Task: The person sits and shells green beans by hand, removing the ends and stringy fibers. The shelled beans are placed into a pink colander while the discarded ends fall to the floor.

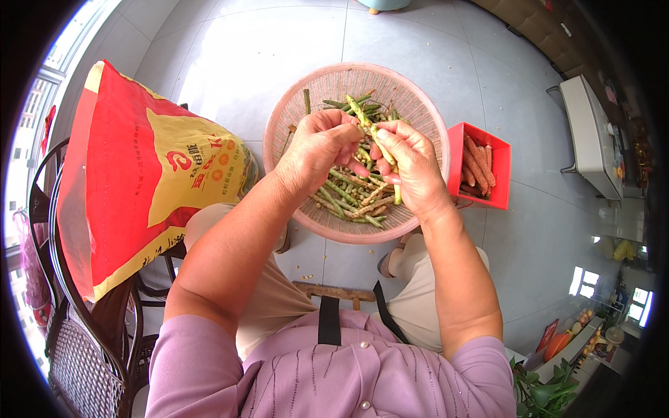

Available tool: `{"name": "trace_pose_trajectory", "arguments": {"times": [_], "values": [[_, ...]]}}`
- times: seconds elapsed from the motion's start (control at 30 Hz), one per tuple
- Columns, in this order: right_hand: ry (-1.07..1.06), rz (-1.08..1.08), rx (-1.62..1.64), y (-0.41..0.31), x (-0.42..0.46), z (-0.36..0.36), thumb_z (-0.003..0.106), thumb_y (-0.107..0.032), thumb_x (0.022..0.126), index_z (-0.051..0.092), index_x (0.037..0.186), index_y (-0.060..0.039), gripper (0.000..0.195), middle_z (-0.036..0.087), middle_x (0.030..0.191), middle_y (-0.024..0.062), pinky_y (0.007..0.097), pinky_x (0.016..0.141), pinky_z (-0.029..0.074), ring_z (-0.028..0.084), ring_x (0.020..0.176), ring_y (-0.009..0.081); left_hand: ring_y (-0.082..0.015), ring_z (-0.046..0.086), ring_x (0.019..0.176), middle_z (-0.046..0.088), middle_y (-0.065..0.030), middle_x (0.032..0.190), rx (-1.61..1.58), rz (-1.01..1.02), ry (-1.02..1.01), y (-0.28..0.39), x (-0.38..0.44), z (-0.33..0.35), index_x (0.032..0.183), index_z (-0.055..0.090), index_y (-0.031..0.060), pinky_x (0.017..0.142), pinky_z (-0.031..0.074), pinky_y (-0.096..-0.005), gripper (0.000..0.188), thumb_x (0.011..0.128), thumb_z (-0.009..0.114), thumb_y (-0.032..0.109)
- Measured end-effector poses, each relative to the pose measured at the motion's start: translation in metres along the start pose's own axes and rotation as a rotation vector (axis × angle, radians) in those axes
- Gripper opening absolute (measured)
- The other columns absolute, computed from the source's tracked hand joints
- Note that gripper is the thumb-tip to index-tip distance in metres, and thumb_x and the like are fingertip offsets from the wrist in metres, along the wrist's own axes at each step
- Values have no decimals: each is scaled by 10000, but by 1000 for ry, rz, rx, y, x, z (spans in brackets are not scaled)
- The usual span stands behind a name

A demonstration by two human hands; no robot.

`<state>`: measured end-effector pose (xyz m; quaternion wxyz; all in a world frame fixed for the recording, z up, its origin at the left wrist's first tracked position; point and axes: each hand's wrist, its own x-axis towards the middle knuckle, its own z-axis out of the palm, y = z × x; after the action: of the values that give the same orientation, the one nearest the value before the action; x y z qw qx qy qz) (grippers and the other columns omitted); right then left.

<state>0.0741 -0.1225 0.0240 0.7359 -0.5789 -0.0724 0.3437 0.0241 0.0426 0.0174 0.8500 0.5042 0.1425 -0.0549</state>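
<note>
Both hands are above a round pink plastic basket (308, 217) on the floor. A yellow-green bean pod (384, 146) slants between them, its upper end pointing up and away. My right hand (415, 164) grips the pod along its lower part. My left hand (324, 146) has thumb and fingertips pinched at the pod's middle; whether a bean is between them cannot be told. Below, green and tan bean pods (334, 201) lie in the basket with loose shelled beans (342, 180). The hands hide part of the heap.
A red box (500, 177) of reddish-brown cobs or roots (476, 162) stands right of the basket. At left, a large red and yellow printed sack (130, 172) leans by a dark woven chair (86, 360). A small wooden stool (334, 291) shows between the legs. Bits lie on the tiled floor.
</note>
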Motion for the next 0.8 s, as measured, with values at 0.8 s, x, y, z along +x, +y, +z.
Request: {"name": "trace_pose_trajectory", "arguments": {"times": [0.8], "values": [[85, -337, -543, -1, 0, -2, 586, -105, 910, 622, 927, -17, 96, 617, 744, 42, 254, 528, 469, 580, 592, 108, -83, 559, 570, 623, -58, 766, -25, 20, 9, -3, -2, -2, 894, 604, 14, 527, 582, -294, 101, 882, 638, 108]]}}
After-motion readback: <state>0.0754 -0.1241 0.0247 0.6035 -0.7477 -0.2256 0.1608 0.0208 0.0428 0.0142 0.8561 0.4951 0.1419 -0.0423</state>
